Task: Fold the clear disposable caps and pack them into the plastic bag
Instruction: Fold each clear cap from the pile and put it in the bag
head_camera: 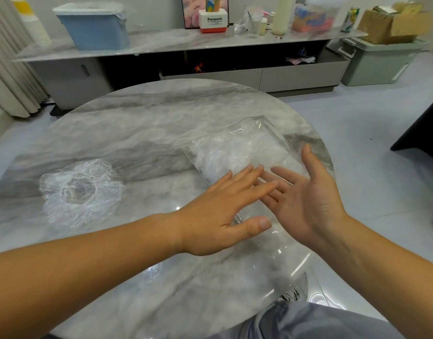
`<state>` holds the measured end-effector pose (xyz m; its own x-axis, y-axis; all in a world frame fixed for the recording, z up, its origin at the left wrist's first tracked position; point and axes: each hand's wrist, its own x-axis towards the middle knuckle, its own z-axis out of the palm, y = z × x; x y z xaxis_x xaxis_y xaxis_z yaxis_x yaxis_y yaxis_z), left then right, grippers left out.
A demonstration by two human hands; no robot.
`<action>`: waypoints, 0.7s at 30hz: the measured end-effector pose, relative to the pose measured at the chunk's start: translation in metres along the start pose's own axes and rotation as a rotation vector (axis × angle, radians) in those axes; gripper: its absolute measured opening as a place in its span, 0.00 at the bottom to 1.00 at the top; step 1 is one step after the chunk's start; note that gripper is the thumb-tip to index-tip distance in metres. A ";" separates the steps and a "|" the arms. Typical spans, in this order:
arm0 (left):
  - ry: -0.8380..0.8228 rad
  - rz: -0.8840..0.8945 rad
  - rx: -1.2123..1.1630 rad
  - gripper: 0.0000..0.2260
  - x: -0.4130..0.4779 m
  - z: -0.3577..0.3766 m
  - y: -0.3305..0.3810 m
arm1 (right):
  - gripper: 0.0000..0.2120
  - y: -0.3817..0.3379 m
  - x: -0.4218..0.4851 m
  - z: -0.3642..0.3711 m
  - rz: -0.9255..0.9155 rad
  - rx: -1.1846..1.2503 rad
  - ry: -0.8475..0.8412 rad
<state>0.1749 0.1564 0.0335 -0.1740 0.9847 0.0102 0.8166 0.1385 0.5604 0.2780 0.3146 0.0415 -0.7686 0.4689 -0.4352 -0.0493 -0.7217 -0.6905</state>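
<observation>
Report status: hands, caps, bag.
Left hand and right hand both open, empty, at near end of plastic bag. Bag holds packed caps. One cap unfolded on table, left. Nothing in the way.

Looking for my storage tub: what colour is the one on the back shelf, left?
The tub is light blue with a whitish rim; head view.

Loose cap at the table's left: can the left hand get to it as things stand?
Probably yes. The left hand is open and holds nothing, at the plastic bag, and only bare marble table lies between it and the cap.
</observation>
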 end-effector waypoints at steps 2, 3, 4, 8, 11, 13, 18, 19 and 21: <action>0.034 0.014 -0.003 0.31 -0.002 -0.002 -0.001 | 0.34 -0.003 -0.008 -0.006 -0.027 -0.135 0.060; 0.053 0.009 -0.012 0.32 -0.004 -0.003 -0.002 | 0.33 -0.003 -0.011 -0.008 -0.050 -0.228 0.096; 0.072 -0.011 -0.033 0.32 -0.006 -0.006 -0.002 | 0.31 -0.002 -0.015 -0.009 -0.076 -0.310 0.123; 0.180 -0.215 -0.160 0.31 -0.022 -0.017 -0.015 | 0.29 0.012 -0.037 0.007 -0.155 -0.419 -0.024; 0.248 -0.377 -0.118 0.33 -0.039 -0.027 -0.033 | 0.30 0.031 -0.045 0.027 -0.119 -0.522 -0.262; 0.253 -0.518 -0.046 0.29 -0.055 -0.033 -0.047 | 0.30 0.047 -0.040 0.036 -0.067 -0.649 -0.357; 0.163 -0.856 0.153 0.28 -0.112 -0.033 -0.084 | 0.24 0.081 -0.024 0.056 -0.096 -1.177 -0.453; 0.136 -0.889 0.190 0.29 -0.124 -0.032 -0.089 | 0.24 0.087 -0.018 0.059 -0.104 -1.245 -0.451; 0.111 -0.921 0.229 0.30 -0.144 -0.028 -0.101 | 0.26 0.096 -0.003 0.060 -0.139 -1.353 -0.420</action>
<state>0.1026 -0.0026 -0.0015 -0.8440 0.4641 -0.2689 0.4183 0.8833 0.2116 0.2375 0.2134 0.0115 -0.9490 0.1380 -0.2836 0.3149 0.4641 -0.8279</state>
